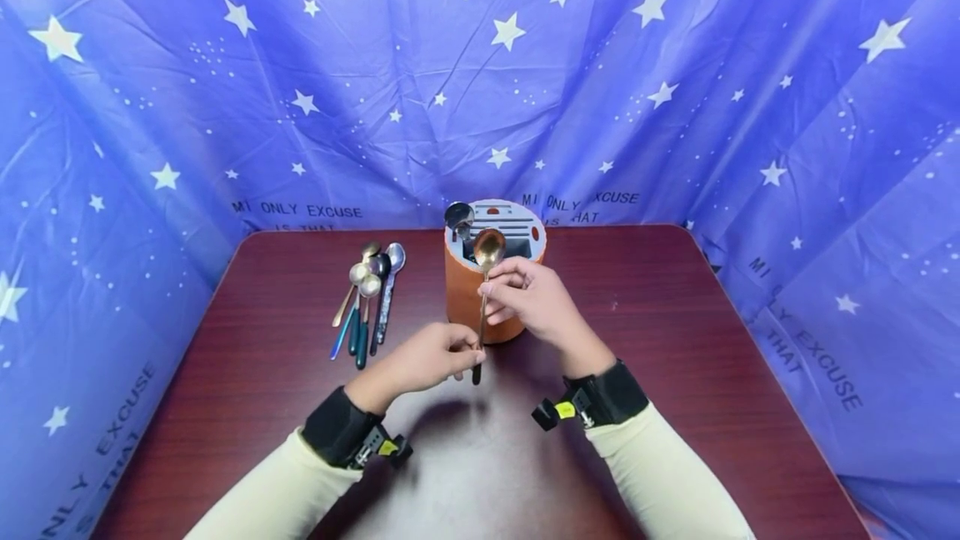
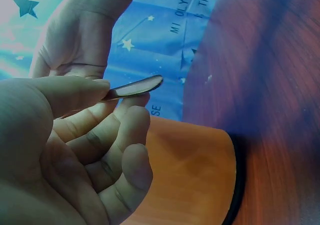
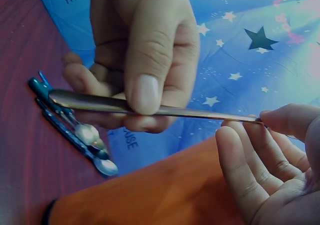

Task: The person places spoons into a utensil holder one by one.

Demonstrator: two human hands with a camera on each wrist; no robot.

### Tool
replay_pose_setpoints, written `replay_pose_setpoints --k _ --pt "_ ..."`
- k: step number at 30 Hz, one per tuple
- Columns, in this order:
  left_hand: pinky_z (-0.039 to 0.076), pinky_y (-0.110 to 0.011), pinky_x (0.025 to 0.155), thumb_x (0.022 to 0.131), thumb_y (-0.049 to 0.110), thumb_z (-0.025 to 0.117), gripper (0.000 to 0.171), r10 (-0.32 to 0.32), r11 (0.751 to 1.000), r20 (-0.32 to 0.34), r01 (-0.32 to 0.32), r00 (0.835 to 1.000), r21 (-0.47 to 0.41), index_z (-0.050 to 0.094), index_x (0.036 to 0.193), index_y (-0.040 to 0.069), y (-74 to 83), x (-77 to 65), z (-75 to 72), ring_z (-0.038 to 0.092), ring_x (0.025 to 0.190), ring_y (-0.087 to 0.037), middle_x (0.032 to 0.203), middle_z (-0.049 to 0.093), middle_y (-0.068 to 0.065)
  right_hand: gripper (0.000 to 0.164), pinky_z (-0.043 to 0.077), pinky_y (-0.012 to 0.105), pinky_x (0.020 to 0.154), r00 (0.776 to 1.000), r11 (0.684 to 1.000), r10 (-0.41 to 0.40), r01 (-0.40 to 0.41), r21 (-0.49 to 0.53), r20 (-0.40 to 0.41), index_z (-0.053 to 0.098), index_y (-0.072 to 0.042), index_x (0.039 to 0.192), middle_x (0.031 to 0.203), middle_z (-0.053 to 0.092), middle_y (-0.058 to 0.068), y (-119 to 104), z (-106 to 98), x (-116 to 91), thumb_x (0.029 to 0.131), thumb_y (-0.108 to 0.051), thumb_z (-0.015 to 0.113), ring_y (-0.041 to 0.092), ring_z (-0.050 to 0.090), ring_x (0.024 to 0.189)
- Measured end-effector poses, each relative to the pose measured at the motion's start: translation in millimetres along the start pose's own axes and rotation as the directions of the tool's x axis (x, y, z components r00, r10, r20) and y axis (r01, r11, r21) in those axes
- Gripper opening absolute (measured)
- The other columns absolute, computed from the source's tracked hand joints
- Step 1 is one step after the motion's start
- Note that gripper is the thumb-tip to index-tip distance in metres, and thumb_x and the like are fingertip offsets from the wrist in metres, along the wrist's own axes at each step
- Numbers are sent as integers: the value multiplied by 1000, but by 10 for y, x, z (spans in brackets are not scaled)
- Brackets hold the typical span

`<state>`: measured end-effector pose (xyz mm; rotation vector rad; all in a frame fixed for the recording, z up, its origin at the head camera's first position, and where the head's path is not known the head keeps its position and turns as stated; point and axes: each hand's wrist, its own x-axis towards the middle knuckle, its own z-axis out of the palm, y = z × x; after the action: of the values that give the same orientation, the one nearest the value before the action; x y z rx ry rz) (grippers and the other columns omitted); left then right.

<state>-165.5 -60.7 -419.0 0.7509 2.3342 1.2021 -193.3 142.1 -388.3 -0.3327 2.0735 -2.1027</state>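
Both hands hold a gold-coloured spoon (image 1: 490, 247), its bowl up and its dark handle end down, in front of an orange cylindrical holder (image 1: 459, 298). My left hand (image 1: 423, 357) pinches the handle low down between thumb and index finger. Its other fingers are loosely bent in the left wrist view, where the handle end (image 2: 135, 88) sticks out past the thumb. Higher up, my right hand (image 1: 536, 298) pinches the spoon just below the bowl. The right wrist view shows the handle (image 3: 200, 113) stretched between both hands; the bowl is hidden there.
Left of the holder, several spoons (image 1: 363, 340) with green, blue, black and patterned handles lie in a bunch. A shiny dark utensil (image 1: 459, 217) stands in the holder's slotted grey top (image 1: 510, 232). Behind the dark red table (image 1: 645, 315) hangs a blue star-patterned cloth (image 1: 420, 65).
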Motion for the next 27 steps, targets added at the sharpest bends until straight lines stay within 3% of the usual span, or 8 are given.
replay_pose_setpoints --k 6,13,22,27 --pt "50 -30 57 101 26 62 15 1 1000 -17 -1 1000 5 69 92 15 80 46 -40 64 66 -18 74 66 6 26 61 41 64 1000 1000 -19 19 5 -23 59 10 110 99 70 28 -136 -77 23 93 -6 71 19 71 66" --pt "52 -30 59 101 27 62 17 4 1000 -24 -4 1000 16 70 93 14 144 139 -87 64 67 -14 75 67 5 22 61 39 62 998 999 -46 46 9 -46 59 8 108 87 73 11 -258 -145 67 93 -4 69 18 70 65" --pt "53 -31 60 102 24 62 15 7 1000 -39 -6 999 24 68 93 12 263 255 -179 68 70 -21 84 71 -7 17 60 37 61 995 996 -82 85 40 -63 57 4 106 88 73 12 -455 -210 129 94 -1 68 18 69 66" --pt "53 -31 62 102 26 62 16 14 999 -55 -12 998 31 67 93 14 342 314 -226 67 69 -19 81 68 0 15 60 36 61 994 994 -91 95 52 -65 57 2 103 87 72 12 -573 -244 180 93 0 68 18 68 65"
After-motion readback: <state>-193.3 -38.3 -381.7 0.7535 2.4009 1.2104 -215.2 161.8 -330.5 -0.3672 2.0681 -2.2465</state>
